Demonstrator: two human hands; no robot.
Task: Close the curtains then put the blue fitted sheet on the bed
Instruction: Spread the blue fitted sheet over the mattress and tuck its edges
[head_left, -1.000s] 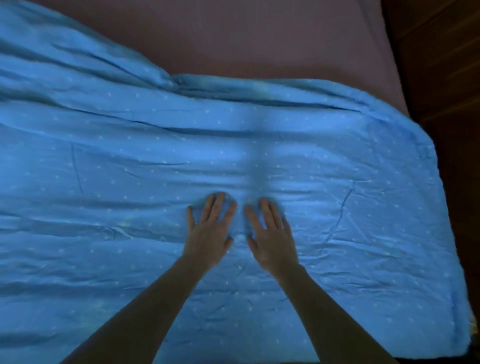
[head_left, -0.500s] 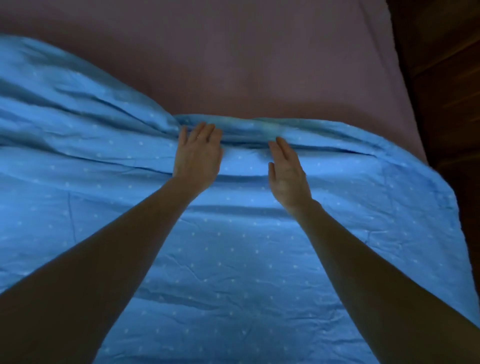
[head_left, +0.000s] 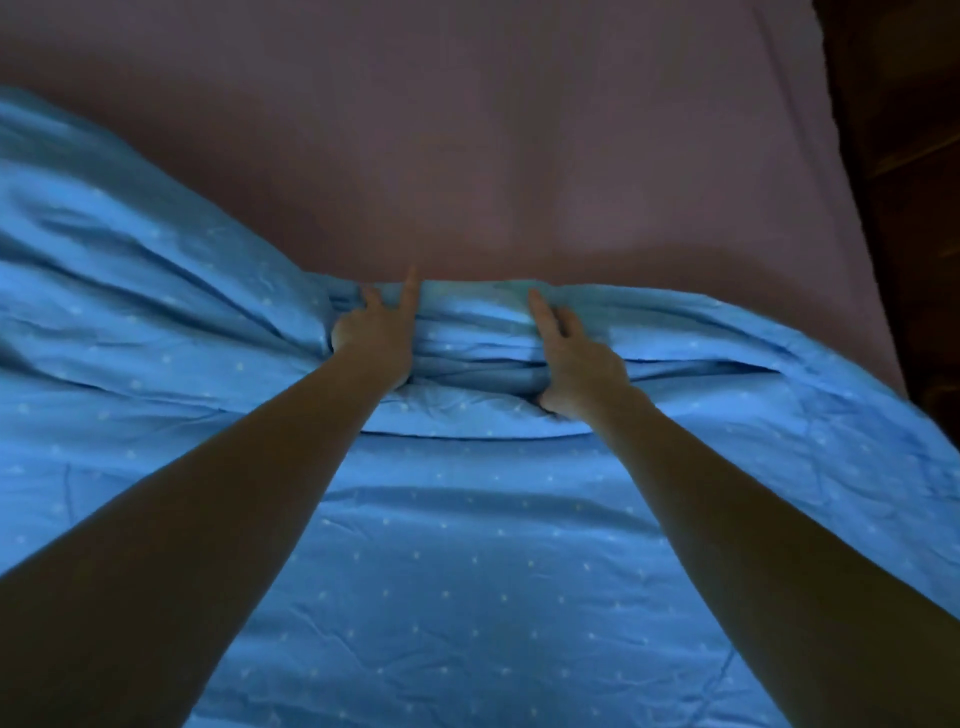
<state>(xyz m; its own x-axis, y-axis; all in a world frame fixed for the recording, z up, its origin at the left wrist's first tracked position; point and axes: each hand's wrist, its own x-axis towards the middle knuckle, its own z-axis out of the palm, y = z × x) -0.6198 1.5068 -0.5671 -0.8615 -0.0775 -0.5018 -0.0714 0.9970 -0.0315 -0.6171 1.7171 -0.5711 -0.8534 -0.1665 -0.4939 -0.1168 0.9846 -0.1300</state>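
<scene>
Spreading looks the step in hand: left hand (head_left: 376, 338) and right hand (head_left: 576, 358) both clutch the bunched far edge of the blue white-dotted fitted sheet (head_left: 467, 545), covering only the near part of the mauve mattress (head_left: 519, 156), so next that edge needs drawing farther across.

One head-worn view, close above the bed (head_left: 571, 156), looking forward and down across it toward frame top.
</scene>
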